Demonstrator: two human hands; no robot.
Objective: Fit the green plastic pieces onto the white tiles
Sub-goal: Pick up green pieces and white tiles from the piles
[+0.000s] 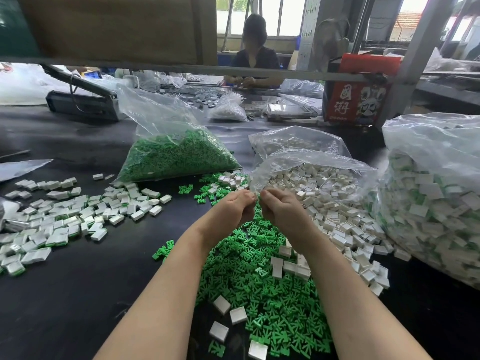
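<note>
Green plastic pieces (262, 294) lie heaped on the desk (78, 294) under our forearms, at about 6 o'clock of the view. White tiles (335, 219) spill from an open bag at 3 o'clock; tiles that look finished, with green showing at their edges (65, 216), spread out at 9 o'clock.

Our left hand (231, 211) and right hand (281, 209) meet at centre, fingers curled and thumb tips nearly touching. Both seem to pinch something small between them, but the knuckles hide it; we cannot tell whether it is a tile, a green piece, or both.

Risks, as we judge them: a piece pressed in skewed could jam or snap a prong; a slip of the pinch would drop it into the green heap, where it is lost among its likes; a forearm sweep could scatter stray tiles (230, 315) near 6 o'clock.

Surface: dark, matte sheet. Sealed bag of green pieces (179, 154) at 12 o'clock, a large bag of mixed tiles (436, 203) at 3 o'clock. Beyond, a second person (253, 53) works at a facing desk, with a red carton (358, 97) and windows behind.
</note>
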